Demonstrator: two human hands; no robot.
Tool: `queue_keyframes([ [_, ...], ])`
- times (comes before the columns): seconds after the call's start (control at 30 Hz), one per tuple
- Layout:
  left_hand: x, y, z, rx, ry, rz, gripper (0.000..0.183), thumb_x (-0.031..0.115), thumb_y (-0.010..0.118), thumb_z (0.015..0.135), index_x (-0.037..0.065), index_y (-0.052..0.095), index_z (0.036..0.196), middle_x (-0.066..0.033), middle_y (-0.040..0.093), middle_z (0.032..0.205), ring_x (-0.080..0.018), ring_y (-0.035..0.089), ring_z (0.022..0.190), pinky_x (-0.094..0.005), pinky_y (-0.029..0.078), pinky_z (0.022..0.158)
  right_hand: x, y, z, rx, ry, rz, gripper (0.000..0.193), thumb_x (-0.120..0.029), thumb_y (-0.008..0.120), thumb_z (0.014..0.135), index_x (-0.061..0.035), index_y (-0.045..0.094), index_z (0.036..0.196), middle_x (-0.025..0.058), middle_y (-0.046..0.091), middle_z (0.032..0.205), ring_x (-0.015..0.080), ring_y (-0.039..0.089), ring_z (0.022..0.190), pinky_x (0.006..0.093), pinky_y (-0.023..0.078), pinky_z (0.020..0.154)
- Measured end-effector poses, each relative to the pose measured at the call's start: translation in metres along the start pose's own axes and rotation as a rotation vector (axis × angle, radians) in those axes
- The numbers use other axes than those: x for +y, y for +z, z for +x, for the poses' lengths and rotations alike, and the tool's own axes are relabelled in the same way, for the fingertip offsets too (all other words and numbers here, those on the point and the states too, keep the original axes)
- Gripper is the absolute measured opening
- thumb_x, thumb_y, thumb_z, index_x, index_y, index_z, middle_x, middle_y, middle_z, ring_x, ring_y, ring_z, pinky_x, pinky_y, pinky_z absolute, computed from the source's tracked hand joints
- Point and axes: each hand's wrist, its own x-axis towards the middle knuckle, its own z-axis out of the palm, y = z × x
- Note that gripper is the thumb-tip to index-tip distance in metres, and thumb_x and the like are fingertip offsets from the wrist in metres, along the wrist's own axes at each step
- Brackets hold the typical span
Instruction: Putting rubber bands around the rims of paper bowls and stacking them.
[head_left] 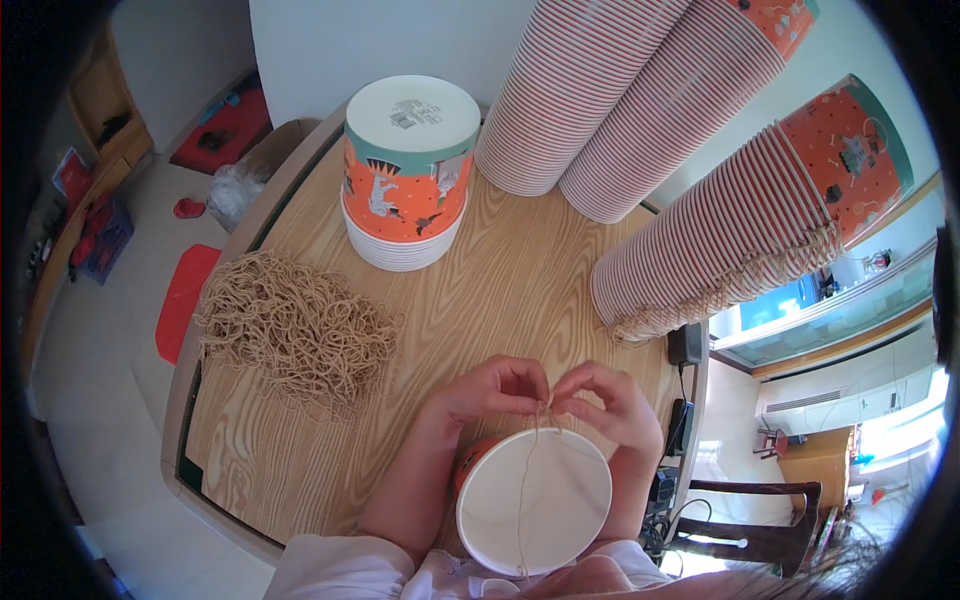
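Note:
A paper bucket [575, 500] with a white inside and an orange outer wall sits in front of my body, its opening facing me. My left hand [500, 385] pinches a thin strand of tan twine [526, 480] just above the bucket's far rim. Close beside it, my right hand [615, 405] has its thumb and forefinger closed on the twine at the same rim. The strand runs down across the bucket's opening to the near rim. Fingertips and twine overlap, so the exact loop there is hard to make out.
A tangled heap of tan twine [300, 335] lies at left on the wooden table [480, 290]. Behind it stands a short upside-down bucket stack [410, 195]. Tall nested stacks [590, 110] rise at the back; another stack [730, 220] at right has twine along its side. Black adapters [684, 345] sit at the right edge.

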Motion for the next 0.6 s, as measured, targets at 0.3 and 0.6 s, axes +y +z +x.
queue_keyframes([
  [0.3, -0.001, 0.000, -0.001, 0.060, -0.015, 0.016, 0.016, 0.003, 0.069, 0.079, 0.003, 0.060, 0.093, -0.0028, 0.062, 0.092, -0.0120, 0.060, 0.090, -0.0272, 0.047, 0.082, 0.075, 0.028, 0.005, 0.086, -0.291, 0.713, 0.025, 0.008, 0.073, 0.071, -0.0034, 0.068, 0.094, 0.0047, 0.056, 0.085, 0.0140, 0.051, 0.079, 0.0261, 0.039, 0.067],
  [0.6, 0.006, 0.003, -0.002, -0.009, -0.036, -0.066, 0.020, -0.002, 0.070, 0.079, 0.002, 0.060, 0.096, -0.0044, 0.063, 0.095, -0.0140, 0.061, 0.092, -0.0283, 0.049, 0.083, 0.051, 0.028, 0.005, 0.097, -0.220, 0.487, 0.011, 0.000, 0.076, 0.073, -0.0066, 0.075, 0.081, 0.0021, 0.059, 0.074, 0.0132, 0.054, 0.073, 0.0246, 0.040, 0.062],
])
